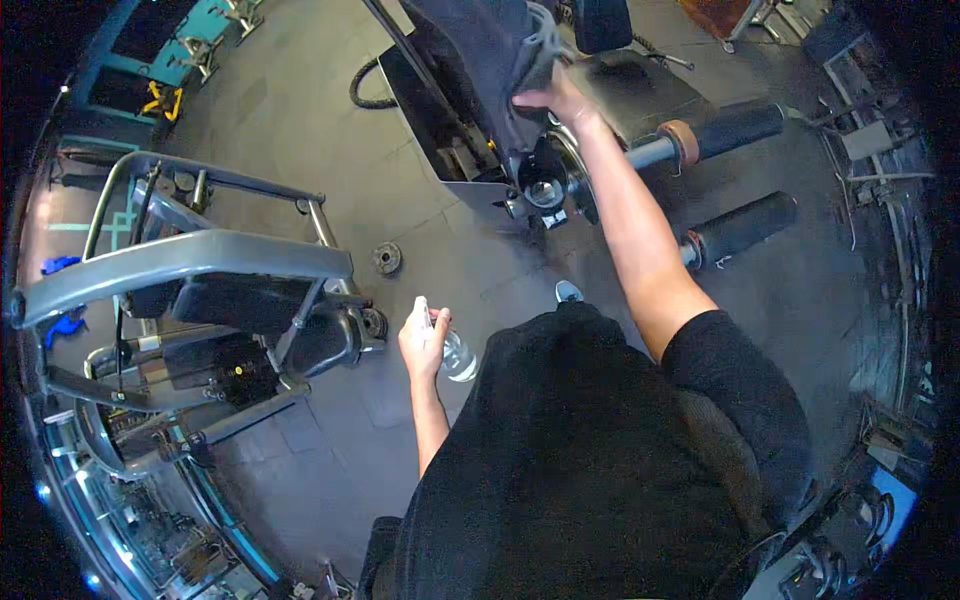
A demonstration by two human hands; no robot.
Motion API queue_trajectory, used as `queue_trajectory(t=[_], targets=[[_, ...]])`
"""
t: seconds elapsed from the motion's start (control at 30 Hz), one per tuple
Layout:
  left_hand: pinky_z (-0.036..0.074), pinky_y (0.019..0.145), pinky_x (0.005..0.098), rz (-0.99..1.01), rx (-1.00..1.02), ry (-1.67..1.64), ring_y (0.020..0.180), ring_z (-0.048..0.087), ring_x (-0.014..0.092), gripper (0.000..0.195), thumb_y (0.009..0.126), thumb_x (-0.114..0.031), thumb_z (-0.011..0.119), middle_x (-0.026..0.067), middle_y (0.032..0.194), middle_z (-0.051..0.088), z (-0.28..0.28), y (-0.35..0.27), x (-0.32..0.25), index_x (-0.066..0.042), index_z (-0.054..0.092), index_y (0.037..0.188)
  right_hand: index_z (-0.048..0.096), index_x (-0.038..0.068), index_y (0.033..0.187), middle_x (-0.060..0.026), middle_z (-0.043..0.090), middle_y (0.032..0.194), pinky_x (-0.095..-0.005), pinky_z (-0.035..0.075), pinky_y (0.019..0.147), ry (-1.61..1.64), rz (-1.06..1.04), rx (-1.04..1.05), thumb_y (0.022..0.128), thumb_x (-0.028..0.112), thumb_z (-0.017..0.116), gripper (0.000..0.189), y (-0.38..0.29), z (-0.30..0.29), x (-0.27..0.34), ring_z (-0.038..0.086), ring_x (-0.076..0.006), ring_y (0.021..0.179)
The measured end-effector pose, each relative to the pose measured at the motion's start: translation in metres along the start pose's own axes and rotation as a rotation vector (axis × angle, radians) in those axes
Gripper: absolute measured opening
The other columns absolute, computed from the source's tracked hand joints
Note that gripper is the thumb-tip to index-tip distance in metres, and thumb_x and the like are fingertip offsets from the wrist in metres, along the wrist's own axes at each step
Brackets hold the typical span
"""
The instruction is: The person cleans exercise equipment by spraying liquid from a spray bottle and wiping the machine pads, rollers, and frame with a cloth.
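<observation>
My left hand [422, 346] is closed around the neck of a clear spray bottle [459, 358] with a white spray head, low beside my body. Clear liquid shows inside the bottle. My right arm is stretched forward, and my right hand [559, 97] lies against the dark upright shroud [480, 52] of a gym machine. Under its fingers is what looks like a grey cloth [546, 34], blurred and partly hidden by the hand. Below that hand are a round pivot [543, 193] and padded rollers [739, 133] on a metal bar.
On the left stands a grey-framed exercise machine [202, 255]. A small weight plate [387, 258] lies on the dark tiled floor [360, 420] between the machines. Another padded roller [742, 229] sticks out at right. My shoe [568, 291] is near the pivot.
</observation>
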State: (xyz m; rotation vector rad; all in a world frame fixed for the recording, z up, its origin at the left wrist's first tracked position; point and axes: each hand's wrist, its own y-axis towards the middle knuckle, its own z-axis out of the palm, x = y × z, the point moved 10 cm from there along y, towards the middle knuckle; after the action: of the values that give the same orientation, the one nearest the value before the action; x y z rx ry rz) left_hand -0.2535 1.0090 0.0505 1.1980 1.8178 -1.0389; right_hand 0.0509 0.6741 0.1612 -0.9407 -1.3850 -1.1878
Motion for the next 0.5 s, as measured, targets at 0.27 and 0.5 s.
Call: queue_trajectory(t=[0.27,0.5], targets=[[0.057,0.07,0.0321,0.086,-0.078,0.113,0.069,0.072,0.016,0.041,0.094,-0.021,0.077,0.0094,0.087,0.074,-0.005,-0.013,0.051,0.005,0.066,0.123,0.053,-0.001,0.134,-0.0212,0.067,0.127,-0.0451,0.052,0.102,-0.502,-0.173,-0.402,0.056,0.042,0.101,0.102,-0.049,0.013,-0.031,0.066,-0.037,0.12],[0.058,0.069,0.0338,0.077,-0.081,0.074,0.068,0.074,0.019,0.039,0.094,-0.021,0.076,0.0107,0.085,0.074,0.008,-0.009,0.039,0.005,0.064,0.122,0.055,-0.001,0.128,-0.0214,0.066,0.122,-0.0482,0.055,0.097,-0.739,-0.619,-0.78,0.055,0.045,0.101,0.097,-0.03,0.043,0.2,0.067,-0.0388,0.114]])
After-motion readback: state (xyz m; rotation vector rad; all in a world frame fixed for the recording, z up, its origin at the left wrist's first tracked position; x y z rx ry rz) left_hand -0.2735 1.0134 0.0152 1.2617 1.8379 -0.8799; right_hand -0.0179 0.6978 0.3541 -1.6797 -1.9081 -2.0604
